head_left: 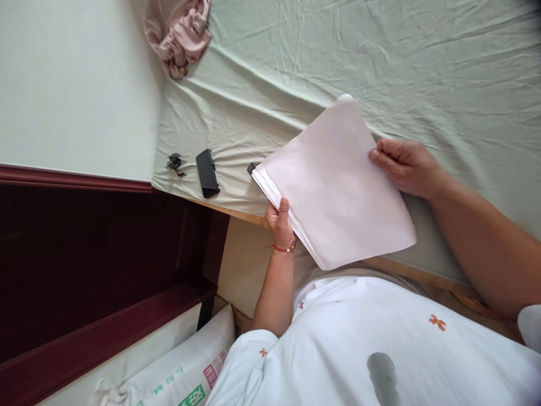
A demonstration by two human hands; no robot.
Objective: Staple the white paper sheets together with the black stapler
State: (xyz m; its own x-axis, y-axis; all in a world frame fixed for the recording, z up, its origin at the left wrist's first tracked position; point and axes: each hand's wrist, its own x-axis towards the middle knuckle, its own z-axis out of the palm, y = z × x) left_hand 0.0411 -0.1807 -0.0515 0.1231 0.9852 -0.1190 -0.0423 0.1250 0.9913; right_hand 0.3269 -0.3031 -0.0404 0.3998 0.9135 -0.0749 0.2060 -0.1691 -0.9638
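while left hand (279, 228) clasps papers (340, 183) thumb-up — right hand (403, 168) pinches their edge

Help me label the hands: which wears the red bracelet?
The left hand, thumb on the papers: the red bracelet circles its wrist; the right hand shows a bare wrist.

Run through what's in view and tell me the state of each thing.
Paper: layered, top sheet slightly curved
Left hand: closed on the paper
Right hand: pinching the paper's edge
Green cloth: spread out, wrinkled
Pink cloth: crumpled
Black object: resting on green cloth
Shirt: grey patch on front
Sack: bunched at one end
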